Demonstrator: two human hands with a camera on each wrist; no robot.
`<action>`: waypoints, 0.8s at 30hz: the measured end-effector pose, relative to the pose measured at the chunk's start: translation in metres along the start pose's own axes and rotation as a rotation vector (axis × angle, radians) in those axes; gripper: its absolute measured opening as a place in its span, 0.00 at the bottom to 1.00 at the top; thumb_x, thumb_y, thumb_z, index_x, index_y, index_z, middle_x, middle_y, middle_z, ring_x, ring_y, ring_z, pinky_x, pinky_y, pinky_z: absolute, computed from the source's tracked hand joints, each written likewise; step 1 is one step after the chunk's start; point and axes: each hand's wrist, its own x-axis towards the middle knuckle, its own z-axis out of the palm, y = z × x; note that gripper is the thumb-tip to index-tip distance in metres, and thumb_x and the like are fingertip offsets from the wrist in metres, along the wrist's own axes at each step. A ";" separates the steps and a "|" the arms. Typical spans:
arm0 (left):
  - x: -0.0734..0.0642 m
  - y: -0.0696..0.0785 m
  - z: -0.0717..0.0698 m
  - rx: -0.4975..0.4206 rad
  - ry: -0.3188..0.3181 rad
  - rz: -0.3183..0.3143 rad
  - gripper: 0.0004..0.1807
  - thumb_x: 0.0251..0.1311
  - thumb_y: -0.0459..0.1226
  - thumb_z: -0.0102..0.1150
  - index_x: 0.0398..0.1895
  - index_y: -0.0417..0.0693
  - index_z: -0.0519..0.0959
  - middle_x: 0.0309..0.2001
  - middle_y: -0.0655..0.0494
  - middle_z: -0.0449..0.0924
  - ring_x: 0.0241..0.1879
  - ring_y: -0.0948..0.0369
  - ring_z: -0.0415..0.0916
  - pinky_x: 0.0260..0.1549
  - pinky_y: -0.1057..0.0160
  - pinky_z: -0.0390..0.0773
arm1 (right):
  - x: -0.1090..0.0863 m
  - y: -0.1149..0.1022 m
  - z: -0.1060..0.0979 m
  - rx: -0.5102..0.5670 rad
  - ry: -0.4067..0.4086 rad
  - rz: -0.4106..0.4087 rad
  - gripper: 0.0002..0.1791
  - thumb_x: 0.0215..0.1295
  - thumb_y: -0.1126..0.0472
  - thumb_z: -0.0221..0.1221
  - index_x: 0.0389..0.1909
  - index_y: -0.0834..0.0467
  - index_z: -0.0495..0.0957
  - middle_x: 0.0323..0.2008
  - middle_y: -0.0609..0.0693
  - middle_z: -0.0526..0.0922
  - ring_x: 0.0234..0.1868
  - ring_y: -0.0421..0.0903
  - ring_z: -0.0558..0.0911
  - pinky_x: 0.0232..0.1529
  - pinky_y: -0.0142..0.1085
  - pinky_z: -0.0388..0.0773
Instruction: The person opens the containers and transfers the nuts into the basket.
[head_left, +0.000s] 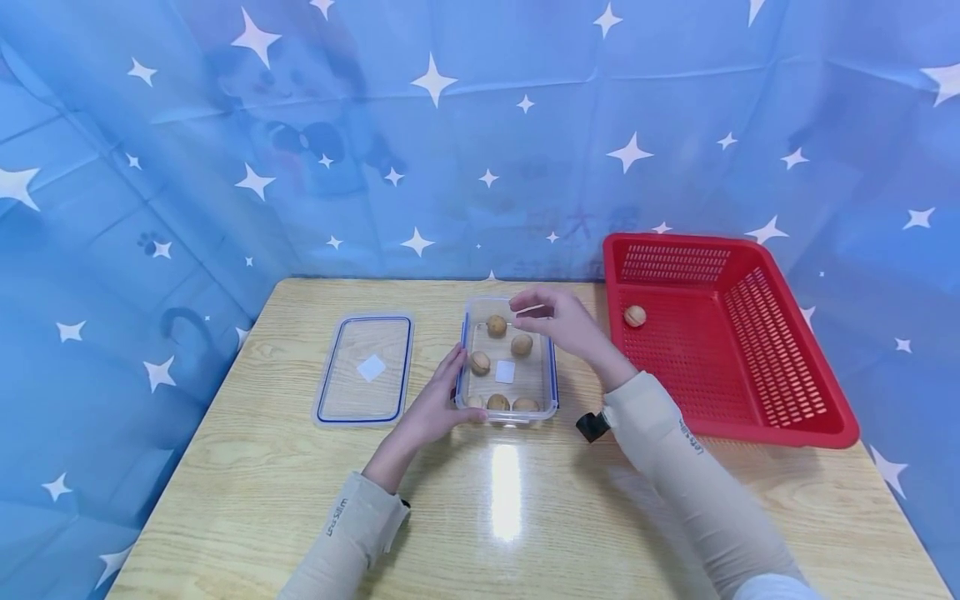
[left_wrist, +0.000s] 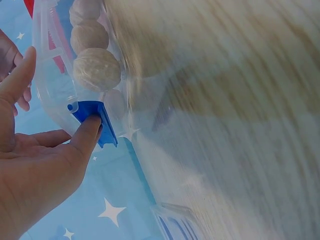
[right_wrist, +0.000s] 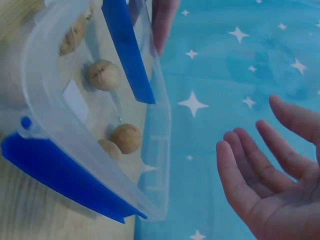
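Observation:
A clear plastic food container [head_left: 556,379] with blue latches holds several walnuts [head_left: 521,345] and a small white square packet [head_left: 505,372]. My left hand [head_left: 433,408] holds the container by its near left corner, with the thumb at the near edge and the fingers along the left wall. In the left wrist view, one of its fingertips presses a blue latch [left_wrist: 95,117]. Above the container's far right part hovers my right hand [head_left: 567,323], fingers loosely bent and nothing between them. The right wrist view shows that hand [right_wrist: 280,185] apart from the container wall.
Left of the container lies its clear lid [head_left: 348,392] with a blue seal and a white square on it. On the right stands a red plastic basket [head_left: 757,435] with one walnut [head_left: 634,316] inside. A blue star-patterned cloth [head_left: 480,125] hangs behind the wooden table [head_left: 247,500].

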 end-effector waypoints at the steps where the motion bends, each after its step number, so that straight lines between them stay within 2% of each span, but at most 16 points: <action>1: 0.000 0.000 0.000 0.001 0.000 0.000 0.57 0.53 0.44 0.74 0.80 0.45 0.47 0.82 0.53 0.37 0.79 0.45 0.43 0.77 0.43 0.51 | -0.001 0.000 0.002 0.001 -0.004 0.003 0.19 0.69 0.60 0.61 0.58 0.62 0.77 0.59 0.63 0.80 0.58 0.58 0.81 0.63 0.53 0.77; 10: -0.001 0.000 -0.001 -0.007 0.005 0.022 0.57 0.53 0.44 0.74 0.80 0.42 0.48 0.82 0.50 0.38 0.79 0.43 0.45 0.76 0.41 0.53 | -0.003 0.007 0.015 -0.015 -0.025 0.013 0.22 0.68 0.60 0.62 0.60 0.64 0.76 0.58 0.62 0.81 0.59 0.58 0.81 0.61 0.51 0.79; 20: -0.001 0.000 -0.001 -0.005 -0.004 0.026 0.57 0.54 0.44 0.73 0.80 0.42 0.47 0.82 0.50 0.37 0.79 0.43 0.45 0.76 0.41 0.53 | -0.005 0.015 0.027 0.041 -0.057 0.029 0.20 0.68 0.60 0.62 0.58 0.63 0.77 0.59 0.64 0.80 0.57 0.60 0.81 0.56 0.54 0.82; 24: -0.001 -0.002 -0.001 0.000 -0.006 0.025 0.57 0.53 0.44 0.73 0.80 0.42 0.47 0.82 0.51 0.37 0.79 0.44 0.44 0.76 0.41 0.53 | -0.006 0.017 0.031 0.023 -0.067 0.023 0.19 0.69 0.61 0.61 0.58 0.63 0.78 0.59 0.65 0.80 0.56 0.59 0.81 0.56 0.50 0.83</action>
